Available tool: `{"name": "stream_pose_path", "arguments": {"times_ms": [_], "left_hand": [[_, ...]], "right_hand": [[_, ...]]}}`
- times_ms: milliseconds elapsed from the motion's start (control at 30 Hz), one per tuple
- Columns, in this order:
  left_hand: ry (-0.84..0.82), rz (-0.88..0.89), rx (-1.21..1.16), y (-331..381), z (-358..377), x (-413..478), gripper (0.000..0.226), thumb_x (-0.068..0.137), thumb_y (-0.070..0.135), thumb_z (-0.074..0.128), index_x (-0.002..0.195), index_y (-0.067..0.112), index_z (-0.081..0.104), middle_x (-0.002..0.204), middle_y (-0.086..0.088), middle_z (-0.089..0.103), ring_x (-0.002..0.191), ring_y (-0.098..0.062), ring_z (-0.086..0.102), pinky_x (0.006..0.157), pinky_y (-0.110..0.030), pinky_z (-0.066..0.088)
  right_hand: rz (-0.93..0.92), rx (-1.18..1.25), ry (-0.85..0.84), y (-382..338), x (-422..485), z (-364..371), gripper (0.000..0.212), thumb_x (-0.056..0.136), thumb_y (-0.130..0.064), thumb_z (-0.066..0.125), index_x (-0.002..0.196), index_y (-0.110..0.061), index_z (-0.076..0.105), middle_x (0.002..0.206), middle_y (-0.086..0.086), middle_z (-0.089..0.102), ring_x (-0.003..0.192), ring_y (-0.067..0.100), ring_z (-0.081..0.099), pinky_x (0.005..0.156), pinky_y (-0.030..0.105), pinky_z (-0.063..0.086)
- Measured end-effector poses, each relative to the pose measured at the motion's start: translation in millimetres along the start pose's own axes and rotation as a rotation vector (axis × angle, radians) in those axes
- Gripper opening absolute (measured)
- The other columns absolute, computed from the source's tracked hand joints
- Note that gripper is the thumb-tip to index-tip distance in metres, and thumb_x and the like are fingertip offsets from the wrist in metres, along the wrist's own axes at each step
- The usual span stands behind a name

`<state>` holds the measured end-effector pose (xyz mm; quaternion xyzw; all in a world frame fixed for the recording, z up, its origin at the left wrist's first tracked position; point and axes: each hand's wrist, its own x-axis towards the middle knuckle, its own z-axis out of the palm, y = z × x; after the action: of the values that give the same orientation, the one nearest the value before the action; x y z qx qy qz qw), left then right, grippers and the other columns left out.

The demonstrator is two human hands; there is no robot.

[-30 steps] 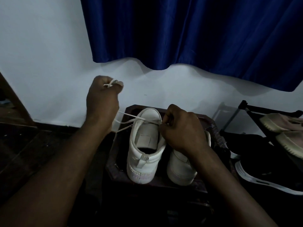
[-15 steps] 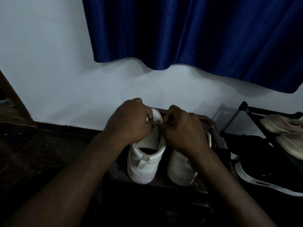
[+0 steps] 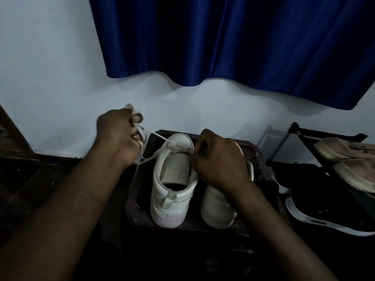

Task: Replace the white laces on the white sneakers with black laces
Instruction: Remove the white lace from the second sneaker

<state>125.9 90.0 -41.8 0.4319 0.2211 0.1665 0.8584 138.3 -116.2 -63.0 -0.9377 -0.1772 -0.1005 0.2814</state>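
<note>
Nearest, two heels faced the viewer on a dark worktop (image 3: 140, 216), so each shoe's long axis ran near to far, toe towards the wall (image 3: 60, 78). The left sneaker (image 3: 172, 191) looked light and stiff-sided, likely to slide if tugged. The right sneaker (image 3: 219, 207) stood just beside it, partly under the right hand (image 3: 219, 159), whose narrow grip pinched the white lace (image 3: 162, 139) at the left shoe's right eyelet edge. Thin and limp, the lace ran up leftward to the left hand (image 3: 117, 134), whose grip held its gathered loops. Pinching close to an eyelet would probably control it best. No black laces showed.
</note>
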Motion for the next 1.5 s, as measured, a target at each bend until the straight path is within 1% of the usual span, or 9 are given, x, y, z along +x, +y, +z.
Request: {"name": "stream_pose_path", "arguments": {"times_ms": [133, 233, 367, 467, 633, 833, 1000, 1200, 1500], "left_hand": [[0.167, 0.129, -0.157, 19, -20, 15, 0.031, 0.105, 0.019, 0.051, 0.075, 0.026, 0.053, 0.052, 0.012, 0.044, 0.039, -0.004, 0.031, 0.042, -0.017, 0.025], [0.202, 0.251, 0.034, 29, -29, 20, 0.023, 0.099, 0.017, 0.063, 0.078, 0.024, 0.061, 0.065, 0.009, 0.05, 0.043, -0.004, 0.038, 0.047, -0.018, 0.032], [-0.111, 0.307, 0.482, 8, -22, 10, 0.023, 0.096, 0.003, 0.062, 0.086, 0.022, 0.068, 0.088, 0.003, 0.066, 0.063, -0.01, 0.052, 0.066, -0.028, 0.046], [-0.317, 0.368, 0.632, -5, -15, 3, 0.023, 0.091, 0.005, 0.069, 0.105, 0.024, 0.073, 0.104, 0.005, 0.074, 0.098, -0.015, 0.068, 0.095, -0.034, 0.052], [-0.531, 0.421, 0.779, -10, -6, -7, 0.045, 0.097, -0.002, 0.062, 0.134, 0.025, 0.064, 0.132, 0.014, 0.068, 0.128, -0.001, 0.058, 0.111, -0.027, 0.044], [-0.552, 0.25, 1.088, -10, -10, -12, 0.056, 0.085, 0.028, 0.082, 0.137, 0.038, 0.062, 0.125, 0.018, 0.068, 0.115, 0.001, 0.062, 0.106, -0.03, 0.05], [-0.436, 0.348, 1.234, -27, -4, -14, 0.058, 0.082, 0.01, 0.074, 0.134, 0.031, 0.063, 0.125, 0.01, 0.063, 0.112, -0.01, 0.063, 0.095, -0.03, 0.05], [-0.267, 0.429, 1.22, -39, -1, -13, 0.058, 0.076, 0.019, 0.074, 0.131, 0.033, 0.062, 0.126, 0.005, 0.053, 0.108, -0.013, 0.062, 0.09, -0.028, 0.045], [-0.301, 0.363, 1.112, -41, 1, -15, 0.066, 0.068, 0.026, 0.073, 0.133, 0.028, 0.062, 0.132, 0.008, 0.062, 0.101, -0.007, 0.069, 0.096, -0.034, 0.054]], "right_hand": [[0.014, -0.005, -0.007, -1, 0, -1, 0.012, 0.077, -0.027, 0.068, 0.081, -0.026, 0.057, 0.071, -0.007, 0.063, 0.075, 0.019, 0.059, 0.066, 0.033, 0.043], [0.005, -0.014, -0.009, -2, -1, -1, 0.012, 0.077, -0.029, 0.068, 0.081, -0.028, 0.057, 0.073, -0.008, 0.064, 0.076, 0.018, 0.06, 0.068, 0.033, 0.046], [-0.057, -0.003, -0.015, -3, -1, -2, 0.01, 0.078, -0.025, 0.07, 0.086, -0.027, 0.064, 0.085, -0.009, 0.062, 0.085, 0.018, 0.06, 0.067, 0.031, 0.037], [-0.149, -0.014, -0.041, -7, -1, -3, 0.021, 0.08, -0.015, 0.067, 0.096, -0.029, 0.066, 0.088, -0.016, 0.055, 0.099, 0.02, 0.055, 0.072, 0.032, 0.036], [-0.205, -0.054, -0.141, -12, -2, -5, 0.033, 0.085, -0.011, 0.06, 0.109, -0.034, 0.056, 0.107, -0.016, 0.066, 0.111, 0.015, 0.054, 0.088, 0.039, 0.047], [-0.256, -0.144, -0.15, -9, -1, -4, 0.023, 0.092, -0.02, 0.062, 0.113, -0.026, 0.055, 0.079, -0.016, 0.04, 0.1, 0.024, 0.055, 0.075, 0.037, 0.036], [-0.255, -0.155, -0.184, -9, 1, -2, 0.019, 0.095, -0.031, 0.059, 0.113, -0.027, 0.052, 0.1, -0.003, 0.065, 0.104, 0.027, 0.055, 0.084, 0.046, 0.048], [-0.211, -0.226, -0.249, -9, 2, -3, 0.051, 0.09, -0.041, 0.06, 0.139, -0.031, 0.05, 0.125, -0.006, 0.068, 0.122, 0.027, 0.052, 0.097, 0.048, 0.047], [-0.209, -0.335, -0.296, -10, 3, -3, 0.042, 0.09, -0.044, 0.059, 0.132, -0.037, 0.062, 0.131, -0.002, 0.064, 0.127, 0.029, 0.052, 0.099, 0.046, 0.047]]}}
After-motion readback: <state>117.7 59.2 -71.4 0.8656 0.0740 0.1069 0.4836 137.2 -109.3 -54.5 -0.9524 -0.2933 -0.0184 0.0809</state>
